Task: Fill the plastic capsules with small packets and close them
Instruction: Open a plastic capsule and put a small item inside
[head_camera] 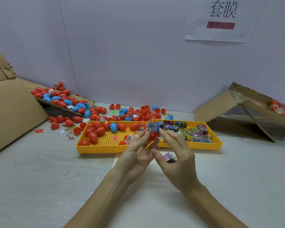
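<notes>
Now gripping a red capsule half [153, 137] in curled fingers of the left hand [138, 153], pinching a blue packet [152, 127] right above its mouth with the right hand [177, 156], 1 pink packet [168, 156] tucked under that hand's lower fingers. Just beyond: 2 yellow trays [105, 149].

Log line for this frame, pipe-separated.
step: filling | left hand: holds red capsule half | right hand: holds blue packet at its mouth, pink packet tucked under fingers

Both hands [138, 152] [177, 153] together, fingertips pinched
</notes>
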### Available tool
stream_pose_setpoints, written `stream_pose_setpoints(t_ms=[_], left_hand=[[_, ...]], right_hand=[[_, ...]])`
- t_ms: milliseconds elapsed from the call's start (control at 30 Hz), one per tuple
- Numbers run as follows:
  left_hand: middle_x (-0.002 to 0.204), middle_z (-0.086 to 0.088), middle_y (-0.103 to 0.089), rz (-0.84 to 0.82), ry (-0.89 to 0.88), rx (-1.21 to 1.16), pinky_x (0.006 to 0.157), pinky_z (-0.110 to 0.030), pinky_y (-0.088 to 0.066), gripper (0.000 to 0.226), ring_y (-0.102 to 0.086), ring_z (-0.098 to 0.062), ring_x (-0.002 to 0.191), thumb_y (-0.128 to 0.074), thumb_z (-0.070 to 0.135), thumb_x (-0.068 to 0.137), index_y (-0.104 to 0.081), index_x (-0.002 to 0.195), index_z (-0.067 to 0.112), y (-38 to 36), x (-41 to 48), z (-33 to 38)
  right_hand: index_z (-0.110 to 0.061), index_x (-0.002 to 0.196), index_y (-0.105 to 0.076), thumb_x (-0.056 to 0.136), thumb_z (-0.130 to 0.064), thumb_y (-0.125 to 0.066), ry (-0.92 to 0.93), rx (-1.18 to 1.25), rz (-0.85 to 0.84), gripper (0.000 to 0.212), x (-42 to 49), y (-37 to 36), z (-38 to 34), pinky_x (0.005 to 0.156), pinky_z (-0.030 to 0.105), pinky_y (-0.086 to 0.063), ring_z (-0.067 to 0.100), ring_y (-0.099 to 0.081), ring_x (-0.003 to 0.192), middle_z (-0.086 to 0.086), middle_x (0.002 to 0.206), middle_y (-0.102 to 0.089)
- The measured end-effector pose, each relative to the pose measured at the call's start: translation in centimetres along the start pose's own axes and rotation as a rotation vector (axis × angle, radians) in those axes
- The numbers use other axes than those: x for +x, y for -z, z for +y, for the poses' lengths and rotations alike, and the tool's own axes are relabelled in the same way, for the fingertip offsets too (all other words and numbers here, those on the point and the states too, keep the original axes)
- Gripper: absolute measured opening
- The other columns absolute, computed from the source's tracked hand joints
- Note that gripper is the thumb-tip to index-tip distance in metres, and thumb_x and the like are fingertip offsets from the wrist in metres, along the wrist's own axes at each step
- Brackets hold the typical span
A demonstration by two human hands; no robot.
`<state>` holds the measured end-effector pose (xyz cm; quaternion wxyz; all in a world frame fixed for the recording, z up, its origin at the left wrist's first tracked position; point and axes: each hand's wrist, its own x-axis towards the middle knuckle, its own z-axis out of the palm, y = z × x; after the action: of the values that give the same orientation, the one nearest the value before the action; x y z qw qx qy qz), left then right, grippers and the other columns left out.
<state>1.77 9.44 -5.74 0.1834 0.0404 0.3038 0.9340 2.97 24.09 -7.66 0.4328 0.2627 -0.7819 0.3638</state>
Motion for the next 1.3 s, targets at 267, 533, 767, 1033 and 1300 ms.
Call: stream_pose_setpoints(t_ms=[267,533,767,1033,1300], left_hand=[[0.118,-0.011,-0.069,-0.041,0.009,-0.018,0.075,-0.025,-0.058,0.037,-0.070,-0.021,0.100,-0.070,0.016,0.087,-0.068,0.123,0.008,0.14,0.11,-0.38],[0.111,-0.014,-0.073,-0.036,0.000,0.037,0.076,-0.025,-0.059,0.020,-0.072,-0.023,0.100,-0.070,0.014,0.083,-0.080,0.099,0.010,-0.03,0.13,-0.37],[0.115,-0.017,-0.072,-0.066,-0.007,0.097,0.086,-0.028,-0.059,0.020,-0.071,-0.024,0.106,-0.067,0.017,0.088,-0.080,0.101,0.007,-0.55,-0.21,-0.34],[0.123,-0.020,-0.069,-0.034,-0.004,0.098,0.085,-0.029,-0.060,0.035,-0.069,-0.028,0.112,-0.067,0.013,0.088,-0.064,0.122,0.003,-0.69,-0.40,-0.16],[0.120,-0.014,-0.071,0.003,-0.055,0.172,0.078,-0.027,-0.060,0.043,-0.069,-0.024,0.112,-0.069,0.011,0.083,-0.062,0.125,0.007,-0.47,-0.15,-0.30]], right_hand=[[-0.004,0.125,-0.066,0.081,-0.018,-0.079,-0.012,-0.035,0.044,0.048,-0.09,0.01,0.40,0.102,0.021,-0.046,0.010,-0.059,0.119,0.001,0.122,-0.065],[-0.006,0.113,-0.071,0.079,-0.019,-0.080,-0.013,-0.060,0.081,0.038,-0.17,0.02,0.41,0.093,0.033,-0.053,0.009,-0.062,0.112,-0.005,0.115,-0.065],[-0.006,0.108,-0.071,0.079,-0.016,-0.077,-0.054,-0.036,0.117,0.032,-0.09,-0.04,0.39,0.088,0.039,-0.055,0.011,-0.064,0.107,-0.007,0.109,-0.066],[-0.005,0.107,-0.069,0.078,-0.014,-0.079,-0.115,0.024,0.106,0.032,-0.05,0.33,0.44,0.087,0.021,-0.053,0.008,-0.064,0.096,-0.001,0.100,-0.070],[-0.015,0.111,-0.064,0.078,-0.015,-0.082,-0.173,0.133,0.065,0.037,0.25,0.38,0.68,0.081,0.017,-0.051,0.006,-0.065,0.096,-0.004,0.104,-0.066]])
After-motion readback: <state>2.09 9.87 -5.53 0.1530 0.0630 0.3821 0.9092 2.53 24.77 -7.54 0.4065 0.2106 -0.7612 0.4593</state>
